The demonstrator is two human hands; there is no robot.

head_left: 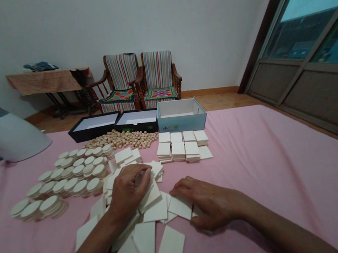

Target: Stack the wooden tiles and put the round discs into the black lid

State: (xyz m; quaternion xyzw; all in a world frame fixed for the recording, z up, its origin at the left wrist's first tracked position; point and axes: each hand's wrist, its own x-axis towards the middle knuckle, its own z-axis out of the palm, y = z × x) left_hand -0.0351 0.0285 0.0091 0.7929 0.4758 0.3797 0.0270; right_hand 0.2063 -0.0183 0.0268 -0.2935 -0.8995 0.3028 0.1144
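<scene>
Pale square wooden tiles (169, 245) lie in a loose heap at the middle front of the pink cloth. My left hand (130, 187) rests on the heap, its thumb and fingers curved together around the edge of some tiles. At the heap's right side my right hand (205, 203) has its fingers bent over a tile (180, 206), with part of another tile under the palm. Beyond the hands, squares stand in neat stacks (178, 150) in two rows. Round wooden discs (80, 187) are stacked in several rows on the left.
Small wooden beads (122, 138) are heaped behind the discs. Two black trays (140, 126) and a light blue box (182, 122) line the far edge. A grey-white kettle-like object (15, 134) is at the left edge. Two chairs (159, 73) stand beyond the pink cloth (250, 150).
</scene>
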